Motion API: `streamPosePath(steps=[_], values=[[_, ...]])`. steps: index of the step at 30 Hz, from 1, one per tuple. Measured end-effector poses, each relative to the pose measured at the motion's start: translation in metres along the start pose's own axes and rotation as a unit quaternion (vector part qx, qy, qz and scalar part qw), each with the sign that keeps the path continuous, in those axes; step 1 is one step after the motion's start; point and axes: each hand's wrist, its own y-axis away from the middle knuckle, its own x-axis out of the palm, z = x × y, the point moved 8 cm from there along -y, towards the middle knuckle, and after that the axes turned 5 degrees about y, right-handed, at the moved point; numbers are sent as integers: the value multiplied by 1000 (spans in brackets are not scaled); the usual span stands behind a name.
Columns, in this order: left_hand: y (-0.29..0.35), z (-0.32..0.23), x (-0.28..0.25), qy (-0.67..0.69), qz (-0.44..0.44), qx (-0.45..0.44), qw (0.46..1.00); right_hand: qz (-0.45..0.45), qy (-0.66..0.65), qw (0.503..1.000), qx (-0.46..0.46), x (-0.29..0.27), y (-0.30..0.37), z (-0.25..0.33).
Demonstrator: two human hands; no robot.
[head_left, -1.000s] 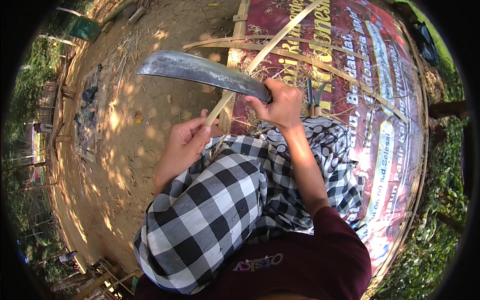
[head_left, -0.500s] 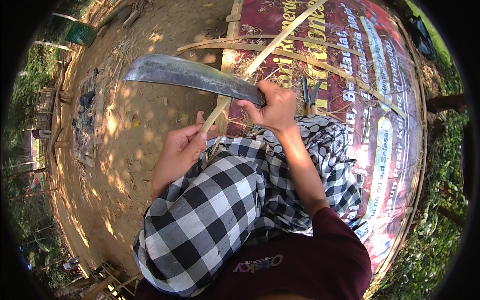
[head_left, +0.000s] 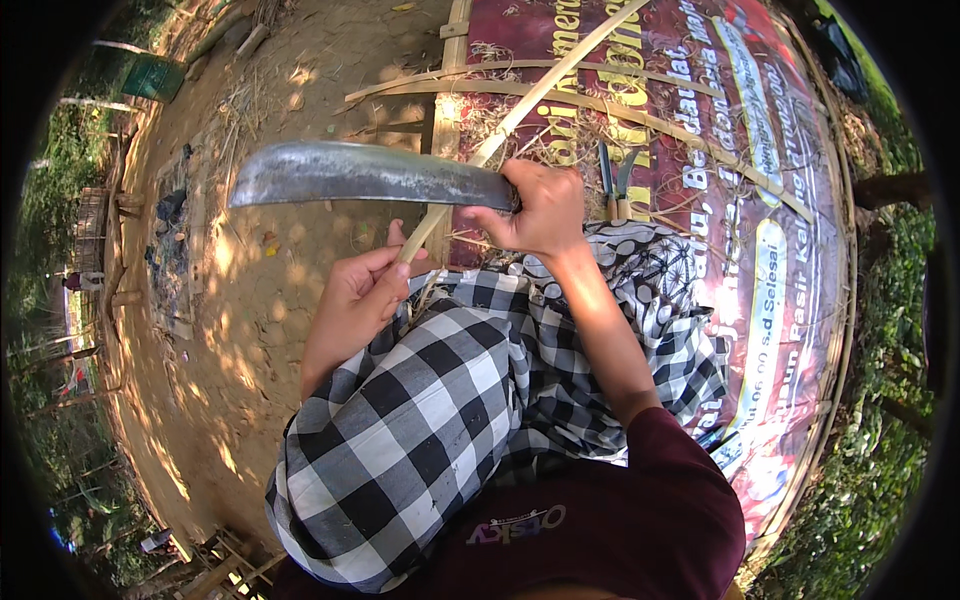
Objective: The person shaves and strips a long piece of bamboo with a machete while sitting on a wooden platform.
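On my feed, the left hand [head_left: 348, 300] pinches a pale strip [head_left: 560, 82] between thumb and fingers [head_left: 370, 263], near its lower visible end. The strip slants up to the right, over a printed maroon sheet [head_left: 500, 35]. I see the right hand [head_left: 545, 205] with its fingers wrapped around the base of a machete [head_left: 370, 172]. The blade points left and crosses in front of the strip; I can't tell whether they touch. Two small knives [head_left: 624, 207] lie just right of that hand. Checked cloth [head_left: 410, 400] covers the lap.

Dappled sunlight on the ground [head_left: 300, 300], soft sheen along the blade [head_left: 375, 173], strong fisheye bowing toward black corners
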Motion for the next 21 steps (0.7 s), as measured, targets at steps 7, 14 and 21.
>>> streamPosePath(steps=[7, 14, 21], values=[[20, -3, -8, 5, -20, 11, 1000, -25, 43, 998, 23, 0, -11, -25], [-5, 9, -8, -8, -12, -3, 1000, 13, 51, 997, 61, 1, 1, -44], [11, 7, -14, -5, -16, -8, 1000, 12, 17, 999, 35, 17, -2, -19]])
